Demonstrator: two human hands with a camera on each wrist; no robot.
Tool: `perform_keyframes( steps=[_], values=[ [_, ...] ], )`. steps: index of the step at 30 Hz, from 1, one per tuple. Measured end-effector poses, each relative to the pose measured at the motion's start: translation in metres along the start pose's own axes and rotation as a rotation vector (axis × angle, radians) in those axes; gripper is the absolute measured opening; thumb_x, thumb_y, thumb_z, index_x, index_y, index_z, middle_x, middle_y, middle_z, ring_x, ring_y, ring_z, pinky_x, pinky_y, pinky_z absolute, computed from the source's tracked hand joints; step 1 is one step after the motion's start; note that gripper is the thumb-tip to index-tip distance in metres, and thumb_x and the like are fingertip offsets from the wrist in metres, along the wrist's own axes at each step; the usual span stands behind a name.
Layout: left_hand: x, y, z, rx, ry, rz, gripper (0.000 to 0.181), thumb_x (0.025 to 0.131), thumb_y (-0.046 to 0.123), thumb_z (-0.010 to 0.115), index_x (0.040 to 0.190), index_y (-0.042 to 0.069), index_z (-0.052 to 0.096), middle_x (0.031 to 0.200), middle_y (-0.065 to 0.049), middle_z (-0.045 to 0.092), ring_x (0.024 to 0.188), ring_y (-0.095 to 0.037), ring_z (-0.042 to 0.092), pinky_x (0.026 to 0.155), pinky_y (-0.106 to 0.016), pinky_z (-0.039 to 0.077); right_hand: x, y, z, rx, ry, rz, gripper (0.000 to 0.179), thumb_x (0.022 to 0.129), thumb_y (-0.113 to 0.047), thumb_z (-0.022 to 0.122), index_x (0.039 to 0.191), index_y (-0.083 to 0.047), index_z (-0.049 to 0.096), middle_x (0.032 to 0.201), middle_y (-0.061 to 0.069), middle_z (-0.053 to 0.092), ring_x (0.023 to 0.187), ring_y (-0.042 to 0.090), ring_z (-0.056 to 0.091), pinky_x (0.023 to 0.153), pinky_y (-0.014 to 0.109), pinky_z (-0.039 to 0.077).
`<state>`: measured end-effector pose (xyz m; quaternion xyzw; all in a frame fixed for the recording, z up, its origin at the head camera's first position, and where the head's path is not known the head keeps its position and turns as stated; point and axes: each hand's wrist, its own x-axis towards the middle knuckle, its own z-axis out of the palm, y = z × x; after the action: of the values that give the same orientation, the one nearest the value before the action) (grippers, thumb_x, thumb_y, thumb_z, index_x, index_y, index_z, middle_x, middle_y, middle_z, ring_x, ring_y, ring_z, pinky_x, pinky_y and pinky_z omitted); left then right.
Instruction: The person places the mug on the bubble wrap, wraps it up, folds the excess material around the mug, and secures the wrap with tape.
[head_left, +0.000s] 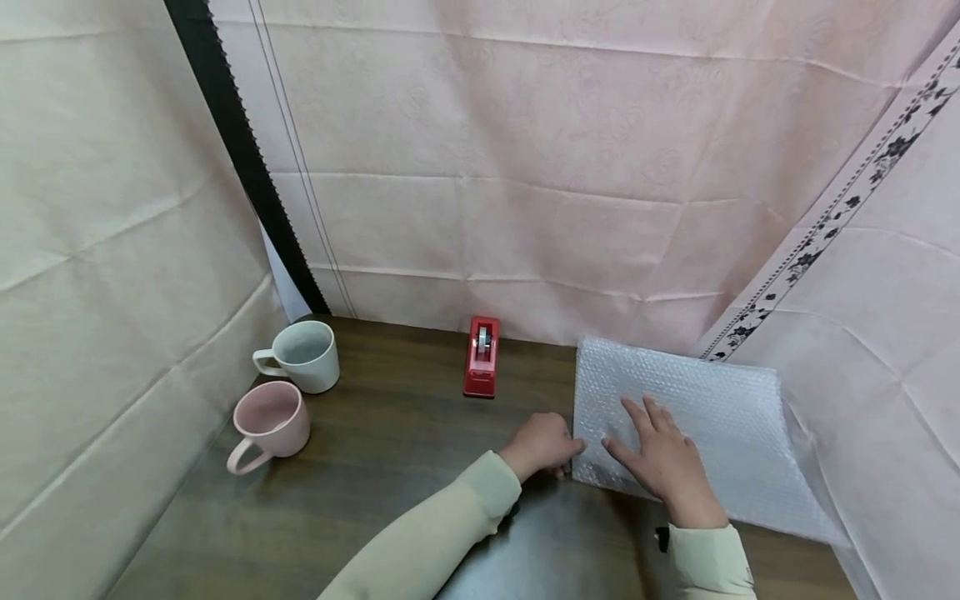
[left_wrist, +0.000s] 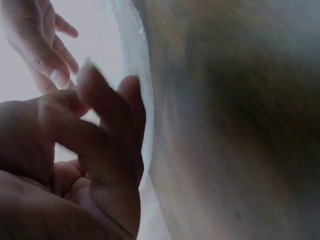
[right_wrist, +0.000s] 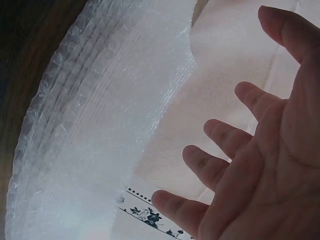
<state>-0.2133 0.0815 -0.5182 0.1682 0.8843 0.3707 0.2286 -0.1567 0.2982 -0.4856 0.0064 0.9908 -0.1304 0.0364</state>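
A thick stack of clear bubble wrap (head_left: 720, 433) lies on the right side of the table, its layered edge (right_wrist: 55, 115) showing in the right wrist view. At its near left corner is my left hand (head_left: 543, 446), fingers curled and the thumb reaching over the edge; it seems to pinch the wrap there, though the contact is partly hidden. In the left wrist view the curled fingers (left_wrist: 115, 130) stand against the white wrap. My right hand (head_left: 667, 462) hovers over the wrap with fingers spread and holds nothing.
A red tape dispenser (head_left: 482, 357) stands near the back edge, left of the wrap. Two mugs, one pale blue (head_left: 315, 367) and one pink (head_left: 281, 425), are at the left of the wooden table (head_left: 360, 500). Pale cloth (head_left: 480, 167) hangs around the table.
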Motion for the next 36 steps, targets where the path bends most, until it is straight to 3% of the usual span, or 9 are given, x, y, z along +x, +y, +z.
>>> perform_keyframes(
  steps=[6,12,20,26,32,36],
  values=[
    [0.006,0.001,0.003,-0.094,-0.045,-0.050,0.050,0.113,0.029,0.072,0.067,0.010,0.075,0.055,0.002,0.069,0.046,-0.009,0.061,0.048,-0.026,0.052,-0.001,0.001,0.000,-0.004,-0.002,-0.008,0.087,0.109,-0.058,0.068,0.175,-0.008,0.040,0.183,0.035,0.027,0.165,0.065,0.031,0.120,0.091,0.036],
    [0.006,-0.003,0.003,-0.275,-0.057,-0.075,0.037,0.109,0.022,0.077,0.077,0.005,0.080,0.063,-0.003,0.072,0.049,-0.010,0.061,0.050,-0.022,0.053,-0.003,0.007,0.002,0.004,-0.008,0.003,0.086,0.109,-0.055,0.069,0.175,-0.007,0.041,0.182,0.035,0.028,0.165,0.065,0.030,0.118,0.091,0.037],
    [0.012,0.000,0.004,-0.246,-0.040,-0.127,0.040,0.105,0.029,0.084,0.070,0.009,0.076,0.059,-0.001,0.066,0.049,-0.011,0.059,0.049,-0.023,0.050,-0.003,0.010,0.003,0.012,-0.032,0.022,0.088,0.109,-0.056,0.068,0.176,-0.008,0.037,0.184,0.034,0.025,0.165,0.065,0.031,0.119,0.092,0.034],
    [0.013,0.005,0.009,-0.219,-0.017,-0.091,0.041,0.103,0.021,0.083,0.065,0.011,0.071,0.057,-0.001,0.065,0.047,-0.011,0.059,0.048,-0.023,0.049,-0.003,0.008,0.003,0.011,-0.015,0.015,0.085,0.111,-0.053,0.068,0.175,-0.006,0.039,0.182,0.036,0.027,0.164,0.064,0.034,0.117,0.090,0.038],
    [0.016,0.014,0.015,-0.344,-0.011,-0.102,0.044,0.112,0.032,0.070,0.077,0.005,0.076,0.067,-0.004,0.072,0.051,-0.011,0.062,0.049,-0.022,0.054,-0.004,0.010,0.002,0.006,0.019,0.011,0.083,0.111,-0.052,0.069,0.174,-0.006,0.040,0.181,0.037,0.030,0.162,0.063,0.037,0.115,0.089,0.042],
    [0.018,0.018,0.016,-0.404,-0.022,-0.096,0.041,0.116,0.028,0.065,0.086,0.002,0.076,0.076,-0.007,0.075,0.056,-0.012,0.064,0.051,-0.023,0.056,-0.005,0.013,0.001,0.004,0.023,0.013,0.083,0.110,-0.052,0.069,0.174,-0.006,0.041,0.180,0.038,0.030,0.162,0.064,0.038,0.114,0.089,0.042]
  ],
)
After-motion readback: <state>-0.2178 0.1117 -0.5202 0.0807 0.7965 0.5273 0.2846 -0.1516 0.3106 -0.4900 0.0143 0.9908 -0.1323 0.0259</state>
